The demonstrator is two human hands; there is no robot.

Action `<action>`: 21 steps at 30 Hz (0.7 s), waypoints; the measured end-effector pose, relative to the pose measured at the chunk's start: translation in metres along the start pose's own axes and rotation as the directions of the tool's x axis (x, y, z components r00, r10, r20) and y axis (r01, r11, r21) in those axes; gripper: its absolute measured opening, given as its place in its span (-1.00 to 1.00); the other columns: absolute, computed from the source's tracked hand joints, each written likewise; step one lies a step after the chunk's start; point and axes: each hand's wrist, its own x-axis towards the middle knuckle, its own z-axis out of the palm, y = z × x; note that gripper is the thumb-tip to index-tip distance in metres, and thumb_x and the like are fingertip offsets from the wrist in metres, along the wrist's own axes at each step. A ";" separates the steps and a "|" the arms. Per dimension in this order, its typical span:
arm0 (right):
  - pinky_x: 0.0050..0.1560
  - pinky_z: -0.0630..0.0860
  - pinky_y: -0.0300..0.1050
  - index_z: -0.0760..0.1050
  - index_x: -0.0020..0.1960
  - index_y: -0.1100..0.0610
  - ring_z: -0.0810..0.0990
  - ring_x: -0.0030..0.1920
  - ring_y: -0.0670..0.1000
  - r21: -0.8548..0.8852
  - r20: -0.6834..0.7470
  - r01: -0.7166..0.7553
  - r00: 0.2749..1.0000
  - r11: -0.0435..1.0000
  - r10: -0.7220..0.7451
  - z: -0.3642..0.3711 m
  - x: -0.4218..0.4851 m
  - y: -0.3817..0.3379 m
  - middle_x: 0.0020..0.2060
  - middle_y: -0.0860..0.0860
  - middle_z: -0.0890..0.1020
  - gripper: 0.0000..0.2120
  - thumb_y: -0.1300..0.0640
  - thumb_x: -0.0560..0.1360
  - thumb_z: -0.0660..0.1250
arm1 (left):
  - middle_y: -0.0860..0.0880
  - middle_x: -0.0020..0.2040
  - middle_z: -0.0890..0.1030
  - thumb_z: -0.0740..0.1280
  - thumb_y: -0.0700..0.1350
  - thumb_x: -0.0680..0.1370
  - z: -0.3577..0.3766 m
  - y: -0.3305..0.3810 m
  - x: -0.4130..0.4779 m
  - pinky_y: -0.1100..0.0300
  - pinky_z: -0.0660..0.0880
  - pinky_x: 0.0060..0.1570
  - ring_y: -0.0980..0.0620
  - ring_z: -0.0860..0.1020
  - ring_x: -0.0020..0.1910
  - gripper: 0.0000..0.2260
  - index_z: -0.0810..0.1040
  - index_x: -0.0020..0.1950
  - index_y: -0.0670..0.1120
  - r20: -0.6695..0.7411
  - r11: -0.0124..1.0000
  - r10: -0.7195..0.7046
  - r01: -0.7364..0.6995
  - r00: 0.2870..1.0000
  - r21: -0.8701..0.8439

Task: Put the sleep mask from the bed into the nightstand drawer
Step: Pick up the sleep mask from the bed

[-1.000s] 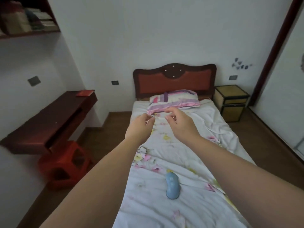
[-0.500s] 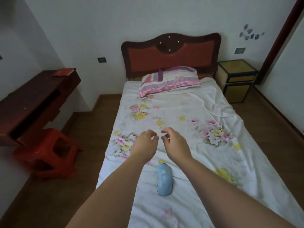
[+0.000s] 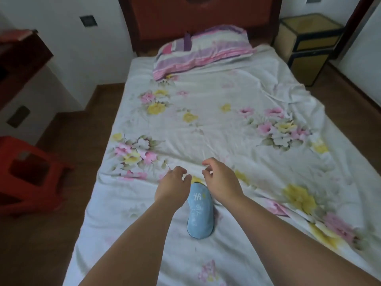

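A light blue sleep mask (image 3: 200, 213) with pale printed marks lies lengthwise on the floral white bedsheet (image 3: 216, 124), near the foot of the bed. My left hand (image 3: 173, 186) hovers just left of the mask's far end, fingers loosely curled and holding nothing. My right hand (image 3: 221, 182) hovers just right of that end, fingers apart and empty; its wrist covers a bit of the mask's edge. The nightstand (image 3: 307, 46), yellow with dark trim, stands at the far right beside the headboard, its drawer front closed.
A striped pink and purple pillow (image 3: 206, 48) lies at the head of the bed under the red-brown headboard (image 3: 198, 15). A red plastic stool (image 3: 28, 172) and a dark wooden desk (image 3: 18, 58) stand left of the bed. Brown floor runs along both sides.
The view has tilted down and moved closer to the bed. Both hands have dropped from near the pillow to either side of the mask's far end. The mask has not moved.
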 end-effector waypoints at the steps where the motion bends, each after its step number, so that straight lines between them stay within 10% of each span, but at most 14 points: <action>1: 0.01 0.50 -0.05 0.48 0.28 -0.01 0.57 0.06 0.02 -0.001 0.005 -0.010 1.000 1.000 0.010 0.013 0.005 0.012 0.06 -0.05 0.62 -0.73 0.07 0.59 0.24 | -0.01 0.30 0.56 0.18 0.07 0.63 0.015 -0.009 0.007 -0.02 0.54 0.14 -0.02 0.59 0.10 -0.65 0.47 0.37 -0.01 0.011 1.000 -0.008 0.008 1.000 0.008; 21: 0.08 0.50 -0.01 0.45 0.36 -0.06 0.50 0.24 0.13 -0.160 0.096 -0.035 0.994 0.986 0.051 0.098 0.036 0.084 0.22 0.07 0.56 -0.60 0.16 0.55 0.22 | -0.03 0.20 0.63 0.34 0.02 0.53 0.103 -0.065 0.029 -0.05 0.57 0.09 -0.07 0.59 0.15 -0.56 0.38 0.39 0.02 0.062 0.997 -0.062 0.059 0.996 0.042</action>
